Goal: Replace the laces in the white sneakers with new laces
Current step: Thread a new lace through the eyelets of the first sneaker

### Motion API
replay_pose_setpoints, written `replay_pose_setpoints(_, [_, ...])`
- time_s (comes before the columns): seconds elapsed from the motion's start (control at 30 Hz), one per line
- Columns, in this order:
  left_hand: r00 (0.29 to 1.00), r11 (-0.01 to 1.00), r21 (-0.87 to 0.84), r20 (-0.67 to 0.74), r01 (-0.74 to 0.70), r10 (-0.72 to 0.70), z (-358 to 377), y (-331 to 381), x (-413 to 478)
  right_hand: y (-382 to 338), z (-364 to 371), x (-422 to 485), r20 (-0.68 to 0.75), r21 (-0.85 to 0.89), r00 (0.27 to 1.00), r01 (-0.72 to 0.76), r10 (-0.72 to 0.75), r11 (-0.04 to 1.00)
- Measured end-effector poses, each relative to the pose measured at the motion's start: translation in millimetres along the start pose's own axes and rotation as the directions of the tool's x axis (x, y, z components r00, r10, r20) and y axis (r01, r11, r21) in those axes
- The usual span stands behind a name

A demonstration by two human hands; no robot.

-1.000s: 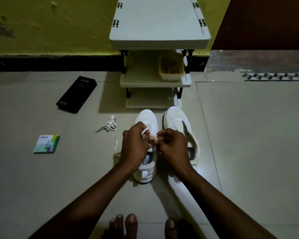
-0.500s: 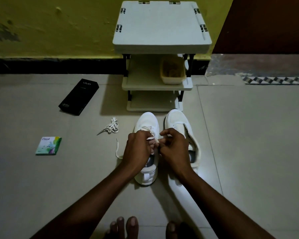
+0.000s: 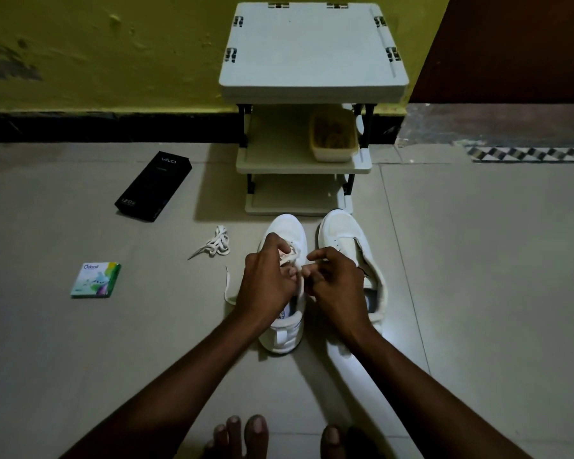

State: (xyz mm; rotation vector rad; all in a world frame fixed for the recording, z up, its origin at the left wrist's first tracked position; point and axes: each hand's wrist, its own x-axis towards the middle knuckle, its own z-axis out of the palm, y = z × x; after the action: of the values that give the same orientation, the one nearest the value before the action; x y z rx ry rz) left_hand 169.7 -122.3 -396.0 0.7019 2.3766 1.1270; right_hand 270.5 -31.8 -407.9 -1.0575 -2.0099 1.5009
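Two white sneakers stand side by side on the floor, toes away from me. The left sneaker (image 3: 287,226) carries a white lace (image 3: 294,258) across its eyelets. My left hand (image 3: 267,279) and my right hand (image 3: 337,283) meet over its tongue, and both pinch that lace between curled fingers. A loose end of the lace (image 3: 227,286) trails on the floor to the left. The right sneaker (image 3: 342,230) has no lace and its tongue lies open. A bundled white lace (image 3: 214,245) lies on the floor further left.
A white three-tier rack (image 3: 312,48) stands just beyond the sneakers, with a yellow basket (image 3: 333,137) on its middle shelf. A black phone box (image 3: 153,187) and a small green packet (image 3: 96,279) lie on the floor at left. My bare toes (image 3: 242,432) show at the bottom.
My hands stay on the left sneaker's lace; the fingers have shifted slightly and the right hand's fingers have spread a little. The camera tilted down slightly.
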Motion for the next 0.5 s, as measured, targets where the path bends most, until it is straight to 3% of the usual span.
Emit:
replay_pose_setpoints(0.13, [1.0,1.0,0.014,-0.005,-0.024,0.024,-1,-4,3,0,-3,2,0.033,0.02,0.999,0.008,-0.009,1.0])
replay_pose_setpoints(0.33, [0.996,0.996,0.043,0.035,-0.082,0.081,-5,-10,1,-14,-3,4,0.058,-0.094,0.985,0.167,-0.163,0.981])
replay_pose_setpoints(0.5, [0.986,0.981,0.122,-0.057,-0.148,0.156,0,-11,-13,-25,2,3,0.1,-0.183,0.961,0.271,-0.257,0.945])
